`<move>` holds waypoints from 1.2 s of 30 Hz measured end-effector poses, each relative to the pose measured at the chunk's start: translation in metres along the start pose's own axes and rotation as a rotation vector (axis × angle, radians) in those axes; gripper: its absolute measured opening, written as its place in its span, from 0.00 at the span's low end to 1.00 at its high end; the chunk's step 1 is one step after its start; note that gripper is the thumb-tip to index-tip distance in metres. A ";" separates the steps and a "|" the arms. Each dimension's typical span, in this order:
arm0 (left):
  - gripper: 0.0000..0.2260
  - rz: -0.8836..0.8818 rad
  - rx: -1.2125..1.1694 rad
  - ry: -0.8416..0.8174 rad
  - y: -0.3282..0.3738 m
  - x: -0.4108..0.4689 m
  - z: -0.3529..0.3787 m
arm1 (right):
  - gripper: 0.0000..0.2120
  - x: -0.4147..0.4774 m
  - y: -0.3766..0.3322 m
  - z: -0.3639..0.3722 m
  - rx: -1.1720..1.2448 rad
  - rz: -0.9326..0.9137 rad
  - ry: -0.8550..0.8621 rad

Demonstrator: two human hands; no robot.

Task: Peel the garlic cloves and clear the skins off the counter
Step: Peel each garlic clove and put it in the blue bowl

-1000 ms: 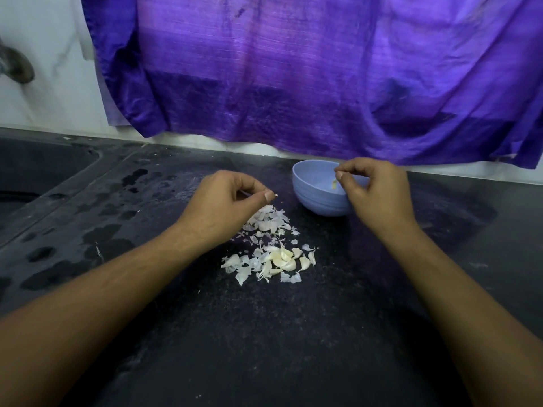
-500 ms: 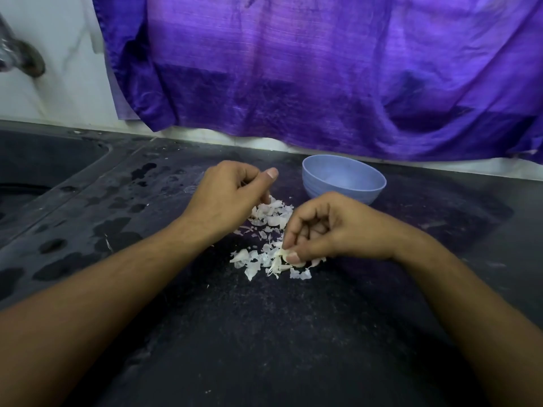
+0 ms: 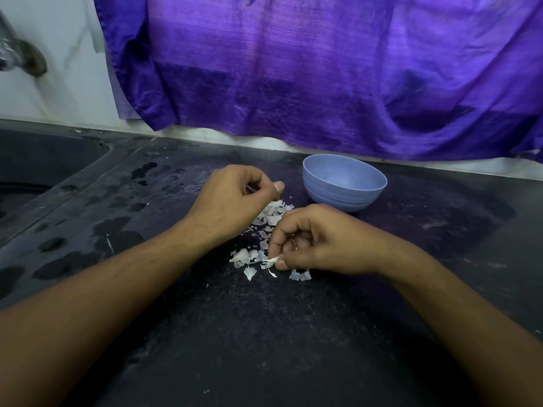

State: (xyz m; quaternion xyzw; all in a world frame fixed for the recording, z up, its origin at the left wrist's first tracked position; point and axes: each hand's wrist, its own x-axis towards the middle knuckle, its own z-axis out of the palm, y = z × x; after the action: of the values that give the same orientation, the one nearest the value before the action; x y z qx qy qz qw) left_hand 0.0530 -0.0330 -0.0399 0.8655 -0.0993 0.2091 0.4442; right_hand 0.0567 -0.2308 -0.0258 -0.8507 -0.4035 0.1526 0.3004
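1. The right hand (image 3: 326, 242) sits low over the pile of skins (image 3: 273, 214) on the dark counter (image 3: 264, 333). Its fingers are curled in. The thumb and first finger pinch a small white piece (image 3: 272, 260) at the near edge of the pile.
2. The left hand (image 3: 232, 201) is just above the far side of the pile. Its fingers are curled in too, with the thumb laid on the first finger. I cannot tell if it has anything in it.
3. The blue bowl (image 3: 346, 198) stands just behind the pile, near the right hand but not touching it.
4. I think the step is picking the next clove out of the skins. To do it well, pinch it firmly but not hard. Lift it straight up, so the loose skins do not get dragged along. Then bring it to the other hand, so both hands can pull the skin off.
5. The skins look thin and light. A fast move could scatter them. Any that land on the wet spots (image 3: 114, 227) may stick.
6. Some things are hard to see. The white piece is too small to tell if it is a clove or just skin. The right hand covers part of the pile, so I cannot count any cloves there. The bowl's rim hides its near inside. Both arms are cut off at the bottom edge. The tap (image 3: 20, 54) at the top corner is blurry and cut off.
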 end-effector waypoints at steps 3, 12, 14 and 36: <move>0.13 -0.001 0.004 -0.004 0.001 -0.001 0.000 | 0.05 0.000 -0.001 0.001 0.003 0.015 0.009; 0.13 -0.019 -0.191 -0.106 0.001 0.001 0.001 | 0.06 -0.001 0.002 -0.007 0.319 -0.010 0.149; 0.14 -0.026 -0.241 -0.154 0.002 0.001 0.002 | 0.06 0.000 0.004 -0.007 0.324 0.008 0.161; 0.06 -0.107 -0.335 -0.300 0.000 0.001 0.001 | 0.07 0.006 0.017 -0.011 0.455 0.043 0.435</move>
State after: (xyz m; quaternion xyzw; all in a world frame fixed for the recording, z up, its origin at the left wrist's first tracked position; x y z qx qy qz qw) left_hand 0.0540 -0.0336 -0.0395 0.8050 -0.1515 0.0347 0.5726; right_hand 0.0765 -0.2387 -0.0286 -0.7826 -0.2669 0.0597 0.5592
